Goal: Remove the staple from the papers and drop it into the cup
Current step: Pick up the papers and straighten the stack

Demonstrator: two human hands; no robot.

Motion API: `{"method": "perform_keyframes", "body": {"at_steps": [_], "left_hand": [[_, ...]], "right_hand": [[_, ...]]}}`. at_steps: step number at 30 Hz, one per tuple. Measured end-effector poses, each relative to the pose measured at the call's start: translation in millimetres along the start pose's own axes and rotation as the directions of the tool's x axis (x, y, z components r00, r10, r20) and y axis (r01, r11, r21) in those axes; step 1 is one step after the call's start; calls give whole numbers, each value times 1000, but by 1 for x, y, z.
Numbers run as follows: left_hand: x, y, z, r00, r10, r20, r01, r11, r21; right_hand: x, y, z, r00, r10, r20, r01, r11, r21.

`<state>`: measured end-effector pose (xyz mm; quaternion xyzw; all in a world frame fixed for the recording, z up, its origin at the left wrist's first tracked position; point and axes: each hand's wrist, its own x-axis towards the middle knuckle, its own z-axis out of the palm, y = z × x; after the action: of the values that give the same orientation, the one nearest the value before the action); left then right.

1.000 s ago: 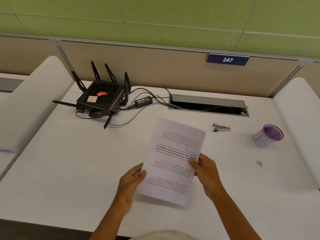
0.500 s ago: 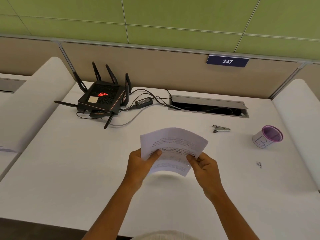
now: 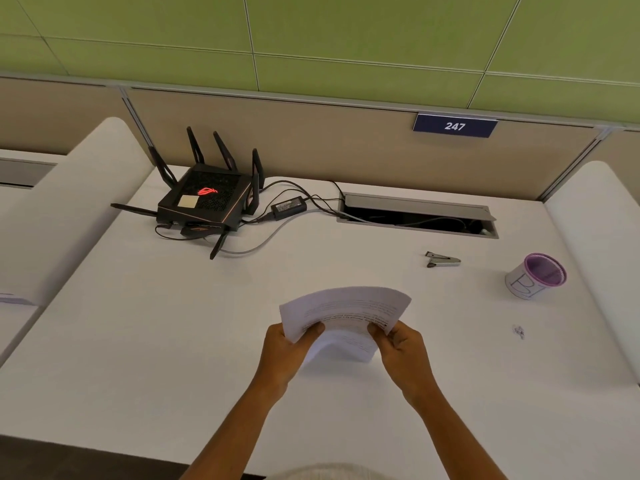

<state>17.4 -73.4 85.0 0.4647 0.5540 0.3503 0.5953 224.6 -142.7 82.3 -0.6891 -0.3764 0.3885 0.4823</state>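
The white printed papers [image 3: 346, 306] are held above the middle of the desk, tipped up and bowed so the far edge curves. My left hand [image 3: 285, 353] grips their left side with the thumb on top. My right hand [image 3: 403, 351] grips the right side the same way. I cannot make out the staple in the papers. A small metal staple remover [image 3: 442, 259] lies on the desk beyond the papers to the right. The white cup with a purple rim [image 3: 535, 276] stands at the far right.
A black router [image 3: 204, 200] with antennas, its power brick [image 3: 288, 205] and cables sit at the back left. An open cable slot [image 3: 417, 218] runs along the back. A small dark scrap [image 3: 518, 331] lies right of my hands. White dividers flank the desk [image 3: 138, 341].
The papers went from lying nearly flat and lengthwise to being tipped up and bowed. My left hand moved up from the bottom corner to the left edge.
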Motion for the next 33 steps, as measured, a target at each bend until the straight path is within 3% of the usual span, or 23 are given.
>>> {"method": "perform_keyframes", "body": {"at_steps": [5,10,16,19,23,29,31,33], "left_hand": [[0,3,-8,999,-12,-40,10,999,-44],[-1,10,-21,992,-49,-119,14,961,-276],[-7,9,-24,982,-140,-128,44,824,-565],[-17,6,-12,986,-153,-70,72,760,-646],[-29,-8,-3,978,-206,-36,133,747,-651],[-18,-23,-55,982,-189,-23,133,769,-625],[-14,-24,-77,987,-142,69,157,826,-542],[-10,-20,-87,979,-137,149,183,917,-354]], "right_hand": [[1,3,-6,997,-50,62,51,999,-11],[1,8,-22,991,60,123,-70,995,76],[-11,11,-17,974,180,136,-220,888,403],[-17,7,-1,972,201,119,-233,855,463],[-17,4,6,971,236,30,-226,875,428],[-1,-1,-27,980,194,-31,-184,963,199],[4,-4,-39,985,170,-24,-165,975,147],[9,-8,-47,990,140,-8,-139,984,109]]}}
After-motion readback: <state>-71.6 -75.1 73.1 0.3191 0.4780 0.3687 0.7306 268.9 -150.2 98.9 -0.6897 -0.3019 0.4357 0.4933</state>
